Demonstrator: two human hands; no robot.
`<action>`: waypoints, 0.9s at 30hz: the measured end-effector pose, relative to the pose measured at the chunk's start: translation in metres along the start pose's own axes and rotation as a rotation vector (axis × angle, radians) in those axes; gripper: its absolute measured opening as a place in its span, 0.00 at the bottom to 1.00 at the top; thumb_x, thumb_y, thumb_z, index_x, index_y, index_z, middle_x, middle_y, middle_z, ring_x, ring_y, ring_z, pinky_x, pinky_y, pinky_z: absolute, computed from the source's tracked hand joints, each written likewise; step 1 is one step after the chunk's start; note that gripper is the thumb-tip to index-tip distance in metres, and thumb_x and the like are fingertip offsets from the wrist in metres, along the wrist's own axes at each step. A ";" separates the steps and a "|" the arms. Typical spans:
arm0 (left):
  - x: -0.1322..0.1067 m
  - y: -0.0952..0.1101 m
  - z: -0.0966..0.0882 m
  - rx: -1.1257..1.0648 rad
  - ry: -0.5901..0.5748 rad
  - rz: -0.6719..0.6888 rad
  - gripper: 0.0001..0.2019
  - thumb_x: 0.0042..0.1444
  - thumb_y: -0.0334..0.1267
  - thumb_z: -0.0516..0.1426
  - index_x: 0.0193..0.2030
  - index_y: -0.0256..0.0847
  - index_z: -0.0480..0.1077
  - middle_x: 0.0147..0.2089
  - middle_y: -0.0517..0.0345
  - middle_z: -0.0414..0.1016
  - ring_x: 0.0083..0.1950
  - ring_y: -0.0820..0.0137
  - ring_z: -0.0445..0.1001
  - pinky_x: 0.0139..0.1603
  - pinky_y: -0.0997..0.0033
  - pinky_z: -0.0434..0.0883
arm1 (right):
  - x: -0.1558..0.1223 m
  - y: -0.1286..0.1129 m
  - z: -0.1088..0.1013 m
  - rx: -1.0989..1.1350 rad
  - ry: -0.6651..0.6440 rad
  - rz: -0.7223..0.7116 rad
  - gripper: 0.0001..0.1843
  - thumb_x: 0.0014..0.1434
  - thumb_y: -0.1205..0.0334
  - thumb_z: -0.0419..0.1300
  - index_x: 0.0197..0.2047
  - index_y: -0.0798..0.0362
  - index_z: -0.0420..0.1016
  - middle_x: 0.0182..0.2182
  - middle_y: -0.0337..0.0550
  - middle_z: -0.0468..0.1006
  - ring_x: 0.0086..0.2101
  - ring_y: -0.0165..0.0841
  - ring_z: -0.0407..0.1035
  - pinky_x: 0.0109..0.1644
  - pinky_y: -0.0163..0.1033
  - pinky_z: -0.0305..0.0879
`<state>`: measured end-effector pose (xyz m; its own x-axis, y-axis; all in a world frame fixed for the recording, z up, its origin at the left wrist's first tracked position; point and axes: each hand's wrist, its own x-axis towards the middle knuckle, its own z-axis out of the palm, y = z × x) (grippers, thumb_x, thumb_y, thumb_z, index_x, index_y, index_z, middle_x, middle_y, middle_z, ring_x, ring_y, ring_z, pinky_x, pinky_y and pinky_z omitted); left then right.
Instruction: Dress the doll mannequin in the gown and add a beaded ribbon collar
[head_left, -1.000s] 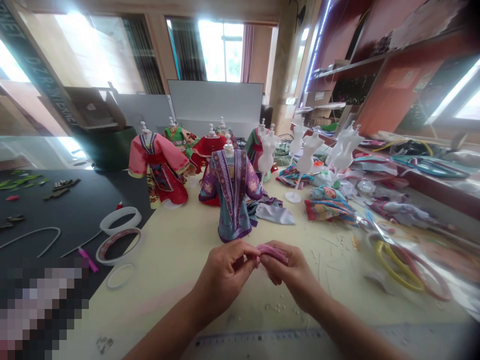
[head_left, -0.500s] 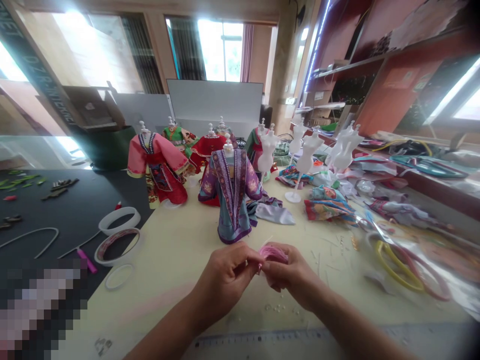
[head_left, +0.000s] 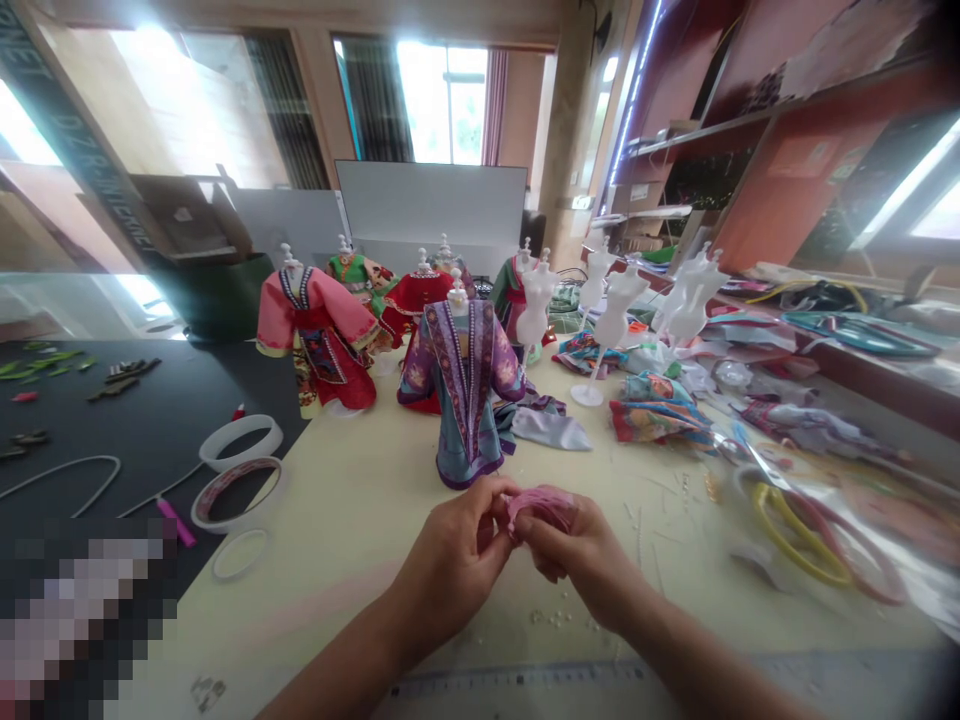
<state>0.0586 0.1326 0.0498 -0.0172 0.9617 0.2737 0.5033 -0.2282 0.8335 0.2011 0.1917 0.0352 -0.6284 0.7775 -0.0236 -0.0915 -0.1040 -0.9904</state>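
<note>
My left hand [head_left: 454,560] and my right hand [head_left: 581,550] meet over the cream table [head_left: 352,520], both pinched on a small pink ribbon [head_left: 536,500] held between the fingertips. Just beyond them stands a small mannequin in a purple and blue robe [head_left: 465,390]. Further back are a mannequin in a pink and red robe [head_left: 319,335] and one in a red robe [head_left: 420,295].
Bare white mannequins [head_left: 611,310] and heaps of patterned cloth [head_left: 656,415] lie at the right. Tape rolls [head_left: 236,485] sit on the black mat at the left. Yellow and pink hoops [head_left: 810,530] lie at the right. A ruler [head_left: 525,680] runs along the near edge.
Both hands have shifted slightly up and away from me with the pink ribbon, and the fingers have worked it into a tighter fold. Everything else stays put.
</note>
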 end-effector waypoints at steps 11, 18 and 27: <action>0.000 0.004 0.005 -0.030 0.140 -0.150 0.10 0.51 0.31 0.55 0.40 0.40 0.64 0.32 0.60 0.74 0.29 0.74 0.72 0.29 0.77 0.69 | 0.001 0.001 0.002 -0.249 0.115 -0.178 0.09 0.54 0.58 0.58 0.29 0.55 0.72 0.16 0.34 0.63 0.16 0.23 0.53 0.18 0.30 0.50; -0.003 0.002 0.006 0.216 0.185 0.087 0.05 0.52 0.28 0.54 0.33 0.39 0.70 0.30 0.59 0.73 0.29 0.73 0.71 0.31 0.76 0.67 | 0.004 0.001 0.005 -0.093 0.131 -0.010 0.13 0.51 0.57 0.59 0.22 0.55 0.63 0.12 0.30 0.60 0.14 0.22 0.53 0.17 0.29 0.48; 0.001 0.001 0.004 0.164 0.153 0.057 0.07 0.52 0.26 0.53 0.31 0.39 0.71 0.29 0.59 0.73 0.31 0.73 0.71 0.32 0.76 0.66 | 0.004 0.001 0.004 -0.277 0.145 -0.159 0.11 0.55 0.57 0.57 0.25 0.55 0.67 0.16 0.33 0.63 0.16 0.23 0.54 0.19 0.30 0.50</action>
<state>0.0622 0.1339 0.0492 -0.1095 0.9108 0.3980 0.6410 -0.2413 0.7286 0.1958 0.1924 0.0349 -0.5048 0.8528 0.1341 0.0461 0.1818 -0.9822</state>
